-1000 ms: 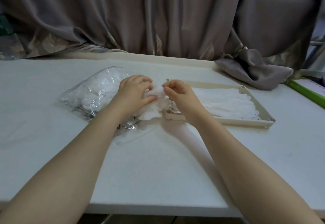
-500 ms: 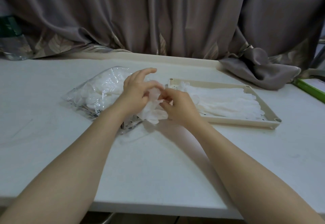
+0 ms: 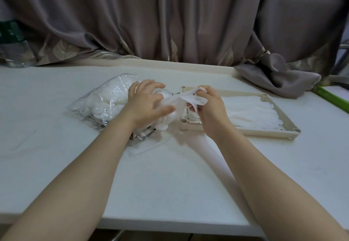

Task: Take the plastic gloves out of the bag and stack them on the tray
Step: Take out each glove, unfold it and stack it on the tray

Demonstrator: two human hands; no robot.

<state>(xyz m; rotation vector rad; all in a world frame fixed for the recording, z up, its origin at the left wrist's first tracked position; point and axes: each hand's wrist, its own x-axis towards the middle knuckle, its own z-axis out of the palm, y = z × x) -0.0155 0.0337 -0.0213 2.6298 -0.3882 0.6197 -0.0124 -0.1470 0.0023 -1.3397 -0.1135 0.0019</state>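
While the right hand (image 3: pixel 209 108) is pinching a thin white glove (image 3: pixel 186 99) between curled fingers and thumb, that glove is stretching leftward across the gap to the mouth of the bag (image 3: pixel 105 104). The left hand (image 3: pixel 147 106) is resting over the bag's open end with its fingers spread and only loosely bent, pressing down on the plastic and the gloves bunched there rather than closing round anything. The clear bag is lying flat on the desk (image 3: pixel 170 174), toward the far edge and left of centre, with more white gloves showing through it. Just beside it on the right, the beige tray (image 3: pixel 264 134) is sitting on the desk with a stack of gloves (image 3: pixel 251 114) lying flat inside. A brown curtain (image 3: pixel 179 17) is hanging along the far edge, one fold spilling onto the far right corner.
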